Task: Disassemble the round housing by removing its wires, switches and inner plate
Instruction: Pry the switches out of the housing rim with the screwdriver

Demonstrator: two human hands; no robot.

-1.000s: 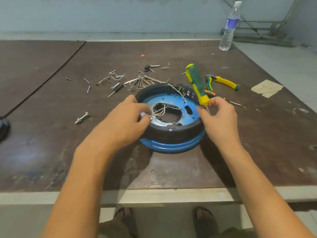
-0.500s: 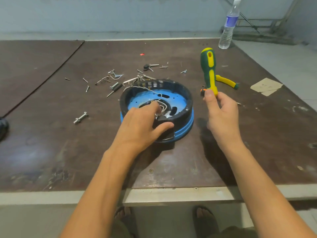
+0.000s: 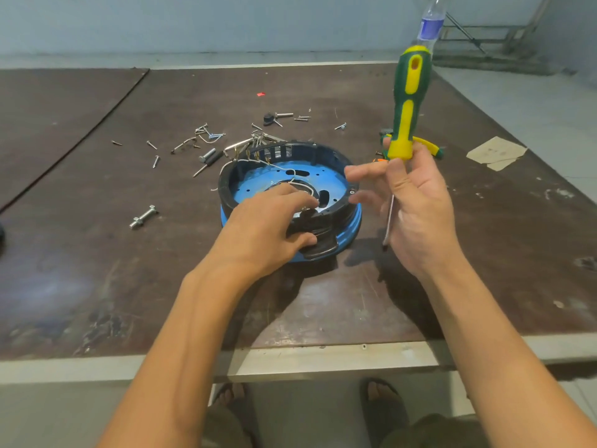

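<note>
Right hand (image 3: pixel 416 215) has spread wider, thumb still pinching screwdriver (image 3: pixel 408 105); left hand (image 3: pixel 265 227) grips housing (image 3: pixel 323 150)

workshop, scuffed workbench (image 3: pixel 97 286), loose screws (image 3: pixel 155 161), pliers (image 3: pixel 431 147)

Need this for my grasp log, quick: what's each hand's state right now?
Left hand: grips the round housing at its near rim, thumb outside, fingers inside.
Right hand: holds the screwdriver, handle up.

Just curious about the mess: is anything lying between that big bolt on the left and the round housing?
No. In the head view, only bare brown table separates the bolt from the round housing.
</note>
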